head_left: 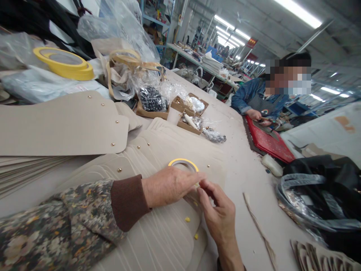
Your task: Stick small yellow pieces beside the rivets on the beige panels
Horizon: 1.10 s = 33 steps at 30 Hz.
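My left hand (172,186), in a floral sleeve with a brown cuff, is closed at a roll of yellow tape (184,161). Its fingers are together, and they hide the roll's near side. The fingertips of my right hand (220,210) meet those of the left, with thumb and forefinger pinched; what lies between them is too small to make out. Beneath both hands spread overlapping beige panels (158,226), some with small brass-coloured studs. Small yellow bits (187,219) lie on the panels just below the hands.
More beige panels (62,128) are stacked at left. Beyond are yellow tape rolls (67,64) on plastic bags and small cardboard boxes (186,116) of hardware. A beige strip (259,226) and black bag (332,188) lie at right. A co-worker (262,94) sits behind a red board (267,141).
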Available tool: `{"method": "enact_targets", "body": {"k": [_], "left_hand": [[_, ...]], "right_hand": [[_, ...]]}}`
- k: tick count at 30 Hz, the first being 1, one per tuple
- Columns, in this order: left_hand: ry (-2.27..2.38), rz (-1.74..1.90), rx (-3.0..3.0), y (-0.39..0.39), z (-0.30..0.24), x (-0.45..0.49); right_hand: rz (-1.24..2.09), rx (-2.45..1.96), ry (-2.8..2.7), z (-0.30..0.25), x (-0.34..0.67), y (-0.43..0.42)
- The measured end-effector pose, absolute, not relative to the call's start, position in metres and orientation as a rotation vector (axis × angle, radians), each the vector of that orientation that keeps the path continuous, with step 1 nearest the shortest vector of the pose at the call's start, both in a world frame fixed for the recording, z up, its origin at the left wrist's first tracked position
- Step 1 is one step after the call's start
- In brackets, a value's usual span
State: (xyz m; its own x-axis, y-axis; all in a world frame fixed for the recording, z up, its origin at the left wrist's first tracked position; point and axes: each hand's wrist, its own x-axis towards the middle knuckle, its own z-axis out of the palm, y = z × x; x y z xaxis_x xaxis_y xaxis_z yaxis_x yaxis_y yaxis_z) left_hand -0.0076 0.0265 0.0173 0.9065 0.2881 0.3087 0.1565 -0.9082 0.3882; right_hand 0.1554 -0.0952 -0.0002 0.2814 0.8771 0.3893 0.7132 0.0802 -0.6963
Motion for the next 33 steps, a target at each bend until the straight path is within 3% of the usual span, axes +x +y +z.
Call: {"method": "enact_targets", "body": {"k": [13, 16, 22, 33], "left_hand": [[0.308, 0.391, 2.678, 0.027, 0.021, -0.006], [0.343, 0.388, 2.721, 0.028, 0.021, -0.004], [0.312, 0.512, 2.816, 0.019, 0.022, 0.0], [0.481, 0.206, 2.918, 0.028, 0.02, 0.006]], "right_hand": [[-0.261, -1.62, -1.736, -0.004, 0.146, -0.09], [-0.082, -1.721, -1.546, -0.004, 0.141, -0.09], [0.657, -1.715, -0.806, 0.0, 0.147, -0.085], [0.823, -1.86, -0.762, -0.015, 0.171, -0.091]]}}
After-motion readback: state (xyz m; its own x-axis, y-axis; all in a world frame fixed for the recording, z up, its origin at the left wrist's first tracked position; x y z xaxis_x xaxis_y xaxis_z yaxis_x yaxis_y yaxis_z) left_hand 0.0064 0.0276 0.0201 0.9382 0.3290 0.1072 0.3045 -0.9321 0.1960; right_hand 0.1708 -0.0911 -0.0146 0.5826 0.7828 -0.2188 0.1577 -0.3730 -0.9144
